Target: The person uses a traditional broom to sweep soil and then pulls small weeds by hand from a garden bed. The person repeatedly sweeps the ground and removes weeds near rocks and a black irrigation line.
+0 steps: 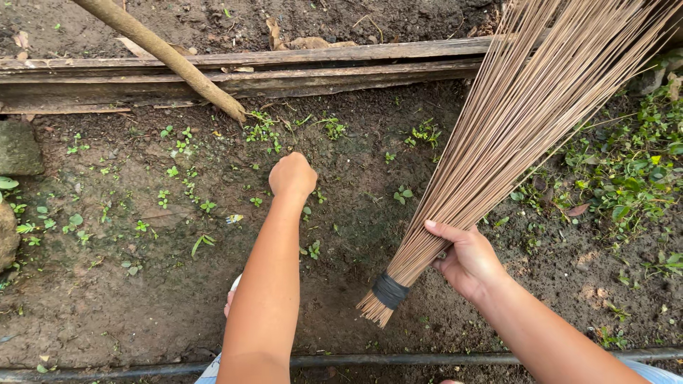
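Observation:
My right hand (466, 259) grips a stick broom (512, 135) just above its black binding (390, 291). The tan bristles fan up toward the top right, and the short bound end points down at the soil. My left hand (292, 176) is stretched forward with its fingers curled down onto the dark soil, among small green seedlings (263, 131). What its fingers hold, if anything, is hidden beneath the hand.
Weathered wooden planks (235, 71) lie across the far side, with a slanted wooden pole (167, 53) resting on them. Stones (18, 149) sit at the left edge, leafy weeds (626, 163) grow at the right, and a thin dark pipe (398, 360) runs along the bottom.

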